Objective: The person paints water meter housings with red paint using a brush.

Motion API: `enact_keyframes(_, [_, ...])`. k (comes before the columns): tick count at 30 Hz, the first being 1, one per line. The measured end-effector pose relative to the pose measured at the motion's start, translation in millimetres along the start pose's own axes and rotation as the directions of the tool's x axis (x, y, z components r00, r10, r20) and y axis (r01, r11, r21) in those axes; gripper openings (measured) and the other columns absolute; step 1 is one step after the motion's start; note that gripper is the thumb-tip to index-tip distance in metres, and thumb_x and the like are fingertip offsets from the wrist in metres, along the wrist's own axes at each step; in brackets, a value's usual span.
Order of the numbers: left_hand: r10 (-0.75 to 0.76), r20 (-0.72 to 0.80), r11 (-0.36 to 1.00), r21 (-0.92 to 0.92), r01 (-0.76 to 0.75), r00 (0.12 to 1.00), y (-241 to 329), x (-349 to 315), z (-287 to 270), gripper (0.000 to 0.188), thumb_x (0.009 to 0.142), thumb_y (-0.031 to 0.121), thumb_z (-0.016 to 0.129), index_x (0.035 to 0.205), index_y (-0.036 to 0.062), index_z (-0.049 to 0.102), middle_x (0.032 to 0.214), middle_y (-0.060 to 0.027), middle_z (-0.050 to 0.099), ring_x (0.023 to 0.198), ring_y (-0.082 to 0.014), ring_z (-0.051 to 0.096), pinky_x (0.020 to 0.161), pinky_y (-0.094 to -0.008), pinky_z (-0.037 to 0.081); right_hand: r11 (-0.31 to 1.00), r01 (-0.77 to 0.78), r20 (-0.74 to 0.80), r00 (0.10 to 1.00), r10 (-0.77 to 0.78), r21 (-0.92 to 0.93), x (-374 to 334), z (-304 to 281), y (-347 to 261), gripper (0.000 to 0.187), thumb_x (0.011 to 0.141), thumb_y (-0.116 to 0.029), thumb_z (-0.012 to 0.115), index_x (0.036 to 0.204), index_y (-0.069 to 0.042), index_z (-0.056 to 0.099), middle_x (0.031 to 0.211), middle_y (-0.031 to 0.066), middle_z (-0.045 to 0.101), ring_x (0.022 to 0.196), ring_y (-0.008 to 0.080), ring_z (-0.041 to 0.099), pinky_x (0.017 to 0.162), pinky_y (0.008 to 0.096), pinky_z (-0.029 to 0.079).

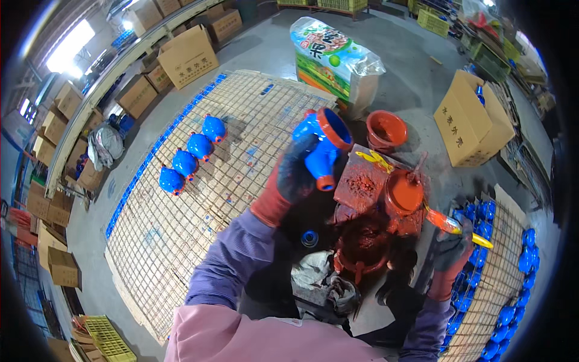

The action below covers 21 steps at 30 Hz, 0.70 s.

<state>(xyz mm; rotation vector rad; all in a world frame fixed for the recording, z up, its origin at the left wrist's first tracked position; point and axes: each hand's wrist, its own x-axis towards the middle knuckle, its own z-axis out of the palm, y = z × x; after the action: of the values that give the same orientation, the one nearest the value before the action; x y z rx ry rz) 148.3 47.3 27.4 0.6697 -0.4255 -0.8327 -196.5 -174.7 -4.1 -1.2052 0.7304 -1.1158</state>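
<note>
My left hand (295,169), in a dark and red glove, is closed around a blue pipe fitting (313,128) held up in front of me. Red paint covers the fitting's wide round rim and the end of its lower spout. In my right hand (451,248), also gloved, is a paintbrush (445,222) with a yellow handle, its red-smeared end pointing left. A cup of red paint (403,193) sits between my hands beside a paint-crusted block (360,184). Below it is a red-stained basin (362,246). Several blue fittings (199,147) with red ends stand in a row at left.
A wire mesh panel (175,241) covers the floor at left. Another mesh rack (491,271) with several blue fittings lies at right. Beyond are a red pot (386,129), a printed sack (332,66) and a cardboard box (473,123). Rags (322,274) lie close to me.
</note>
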Motion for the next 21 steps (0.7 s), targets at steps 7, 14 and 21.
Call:
enact_keyframes(7, [0.326, -0.167, 0.495, 0.868, -0.017, 0.930, 90.7, 53.8, -143.4, 0.052, 0.089, 0.024, 0.069, 0.131, -0.0024, 0.051, 0.111, -0.0121, 0.065, 0.099, -0.0210, 0.065, 0.085, -0.0326, 0.054, 0.733, 0.290, 0.138, 0.955, -0.261, -0.616, 1.0, 20.1, 8.8, 0.029, 0.092, -0.014, 0.061, 0.116, 0.002, 0.062, 0.095, 0.0093, 0.066, 0.085, 0.0178, 0.061, 0.078, 0.0301, 0.049])
enact_keyframes(14, [0.465, -0.164, -0.193, 0.940, 0.280, 0.870, 147.2, 146.3, -259.3, 0.078, 0.065, 0.035, 0.087, 0.122, -0.0069, 0.055, 0.102, -0.0218, 0.069, 0.089, -0.0307, 0.070, 0.078, -0.0374, 0.056, 0.878, -0.007, -0.146, 0.987, -0.071, -0.479, 10.6, 38.3, 30.5, 0.036, 0.102, -0.030, 0.045, 0.100, 0.000, 0.064, 0.088, 0.0032, 0.059, 0.067, 0.0097, 0.050, 0.060, 0.0245, 0.038])
enact_keyframes(21, [0.530, -0.201, -0.562, 0.645, 0.518, 0.824, 165.3, 178.1, -371.2, 0.076, 0.081, 0.057, 0.069, 0.128, 0.0005, 0.051, 0.108, -0.0254, 0.067, 0.100, -0.0414, 0.066, 0.083, -0.0499, 0.053, 0.825, -0.036, -0.090, 0.996, -0.018, -0.563, 13.1, 43.3, 52.1, 0.025, 0.096, -0.021, 0.055, 0.106, 0.000, 0.065, 0.093, 0.0068, 0.064, 0.069, 0.0163, 0.060, 0.060, 0.0285, 0.049])
